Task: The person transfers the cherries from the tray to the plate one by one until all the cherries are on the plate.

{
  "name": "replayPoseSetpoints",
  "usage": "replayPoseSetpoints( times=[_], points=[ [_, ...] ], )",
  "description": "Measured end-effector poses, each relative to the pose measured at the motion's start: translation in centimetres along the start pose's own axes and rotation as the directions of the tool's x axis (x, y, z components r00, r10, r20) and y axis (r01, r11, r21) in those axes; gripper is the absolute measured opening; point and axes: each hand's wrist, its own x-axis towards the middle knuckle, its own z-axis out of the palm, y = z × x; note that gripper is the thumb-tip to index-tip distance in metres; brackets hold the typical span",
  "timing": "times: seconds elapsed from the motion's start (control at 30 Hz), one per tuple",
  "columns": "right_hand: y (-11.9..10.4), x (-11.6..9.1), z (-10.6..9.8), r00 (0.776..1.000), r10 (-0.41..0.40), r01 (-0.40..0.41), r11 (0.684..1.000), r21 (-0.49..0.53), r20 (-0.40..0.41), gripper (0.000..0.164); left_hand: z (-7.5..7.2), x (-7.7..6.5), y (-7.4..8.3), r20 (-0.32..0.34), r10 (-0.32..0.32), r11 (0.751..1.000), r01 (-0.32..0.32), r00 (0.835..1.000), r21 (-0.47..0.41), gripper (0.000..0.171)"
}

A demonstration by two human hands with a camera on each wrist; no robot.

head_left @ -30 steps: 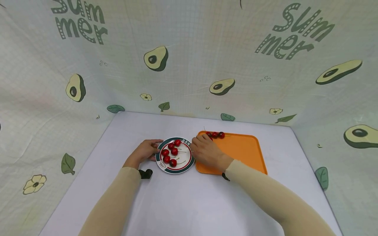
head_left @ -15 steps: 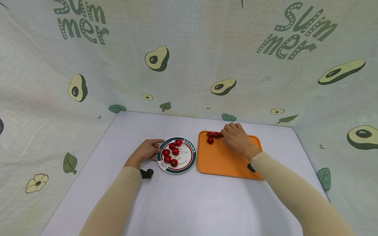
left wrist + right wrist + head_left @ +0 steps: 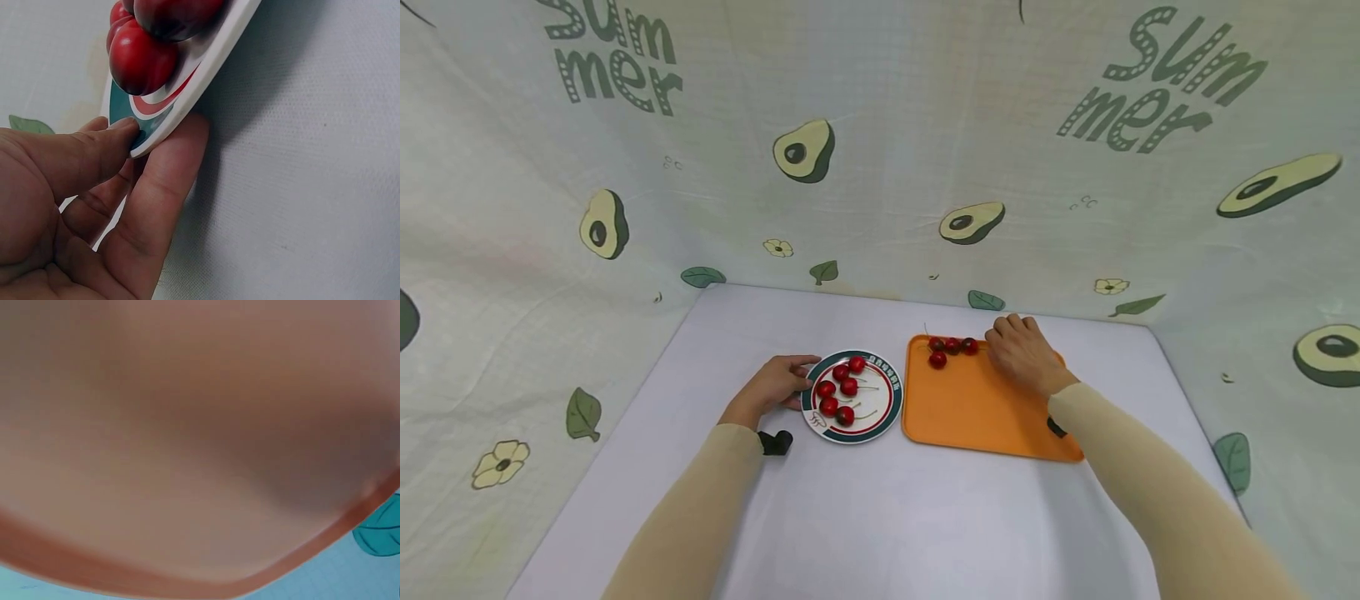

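Observation:
My left hand [image 3: 777,384] pinches the left rim of a round white plate [image 3: 880,417] with a green band. In the left wrist view its thumb [image 3: 94,153] lies on the rim and a finger [image 3: 165,181] is underneath. Several red cherries [image 3: 848,387], some with stems, lie on the plate. My right hand [image 3: 1024,357] is over the far edge of an orange tray [image 3: 970,412], just right of several dark red cherries [image 3: 952,346]. Its fingertips are hidden, so I cannot tell whether they hold anything. Only a blurred brownish-orange surface [image 3: 187,456] fills most of the right wrist view.
The plate and tray stand side by side on a white table [image 3: 865,517], a narrow gap between them. A pale cloth [image 3: 880,167] printed with avocados and leaves rises behind the table and at both sides.
My right hand has moved right from beside the plate, along the tray's far edge and past the cherries. The left hand keeps its hold on the plate.

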Motion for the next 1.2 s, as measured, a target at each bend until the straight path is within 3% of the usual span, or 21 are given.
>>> replayPoseSetpoints(
  times=[0.57, 0.93, 1.2],
  points=[
    [-0.5, 0.6, 0.9, 0.991, 0.009, -0.006, 1.0, -0.024, 0.136, 0.018, 0.2, 0.1, -0.1, -0.007, -0.006, 1.0, 0.006, 1.0, -0.009, 0.052],
    [-0.4, 0.6, 1.5, 0.992, 0.001, 0.001, 1.0, -0.019, 0.13, 0.003, 0.3, 0.1, -0.1, -0.013, -0.014, 1.0, 0.014, 1.0, -0.013, 0.053],
    [-0.4, 0.8, 1.7, 0.989, 0.016, -0.014, 1.0, -0.013, 0.145, 0.005, 0.2, 0.2, -0.1, -0.012, -0.009, 1.0, 0.009, 1.0, -0.014, 0.053]
  ],
)
